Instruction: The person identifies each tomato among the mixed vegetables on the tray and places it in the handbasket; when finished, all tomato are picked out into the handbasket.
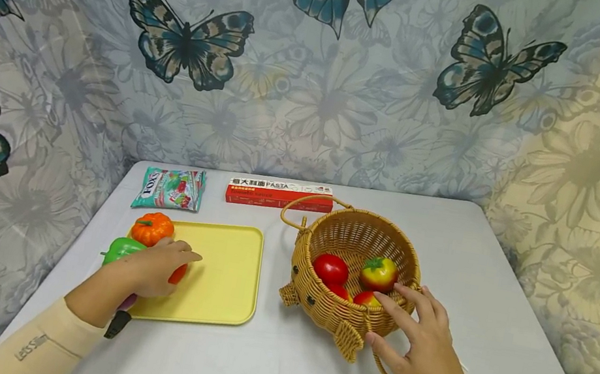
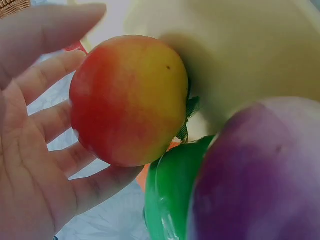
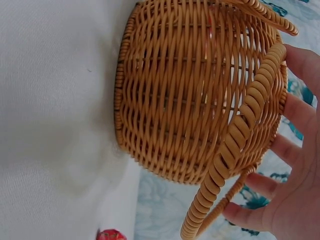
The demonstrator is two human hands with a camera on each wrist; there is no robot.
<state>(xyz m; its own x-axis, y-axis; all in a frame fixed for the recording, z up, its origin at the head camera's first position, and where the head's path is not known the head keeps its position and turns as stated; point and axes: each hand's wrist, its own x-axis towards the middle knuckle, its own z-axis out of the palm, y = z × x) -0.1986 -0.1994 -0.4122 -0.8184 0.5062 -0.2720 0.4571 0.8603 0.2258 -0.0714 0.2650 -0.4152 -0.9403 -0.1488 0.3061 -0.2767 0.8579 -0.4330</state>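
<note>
My left hand reaches over the left side of the yellow tray. In the left wrist view, its fingers lie extended behind a red-and-yellow tomato-like fruit with a green calyx, and the thumb stands apart from it. Beside that fruit are a green bell pepper and a smooth purple vegetable, mostly hidden in the head view. My right hand is at the near right rim of the wicker basket, fingers spread and nearly straight. Inside the basket lie a red tomato, a red-and-yellow fruit and other partly hidden fruit.
An orange pumpkin sits at the tray's upper left corner. Behind the tray are a teal candy bag and a red-and-white pasta box. The basket's looped handles stick out at its sides. Butterfly-print fabric hangs behind the table.
</note>
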